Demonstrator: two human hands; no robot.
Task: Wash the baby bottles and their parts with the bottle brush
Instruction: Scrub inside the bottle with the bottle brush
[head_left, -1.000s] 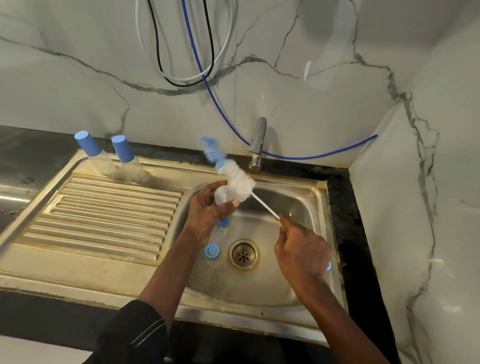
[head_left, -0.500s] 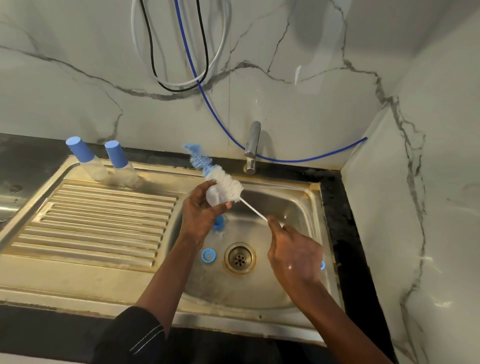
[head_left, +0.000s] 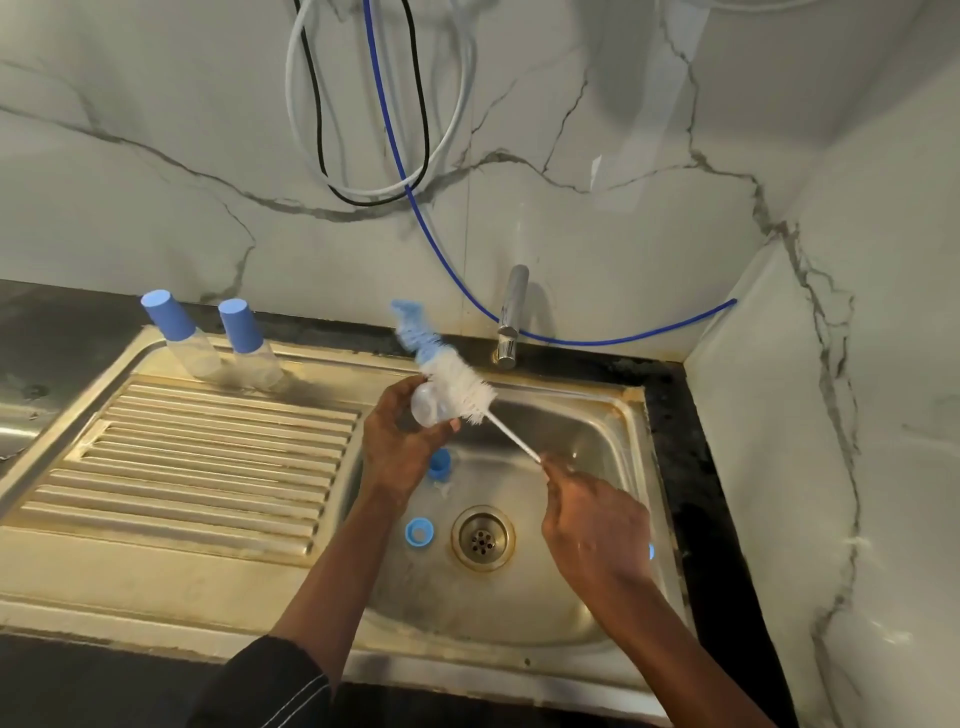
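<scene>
A white marble-look wall (head_left: 156, 208) with grey veins backs the scene and turns a corner at the right. A dark worktop (head_left: 675, 415) carries a steel sink (head_left: 156, 587), with a ribbed drainboard (head_left: 208, 457) on the left and the basin (head_left: 571, 431) on the right. White and black hoses (head_left: 332, 182) loop down the wall, and a blue hose (head_left: 447, 249) runs down behind the tap (head_left: 511, 317) and off to the right corner.

Both forearms reach over the basin, the left in a dark sleeve (head_left: 270, 686). The left hand (head_left: 400, 447) is raised above the basin's left edge, fingers and thumb curled round a clear part (head_left: 428, 405). The right hand (head_left: 592, 530) is over the basin to the right of the drain (head_left: 483, 538), its fingertips pinching the end of the brush's thin white stem.

The brush (head_left: 457, 387) slants up and left from that hand. Its white bristles lie against the clear part and its blue tip points towards the wall.

Two clear bottles (head_left: 182, 332) (head_left: 249, 343) with blue caps stand side by side at the back of the drainboard, well apart from the hands.

A blue ring (head_left: 419, 532) lies on the basin floor just left of the drain. A blue piece (head_left: 439, 464) sits just under the left hand. A blue speck (head_left: 651, 551) shows beside the right wrist, too hidden to tell what it is.
</scene>
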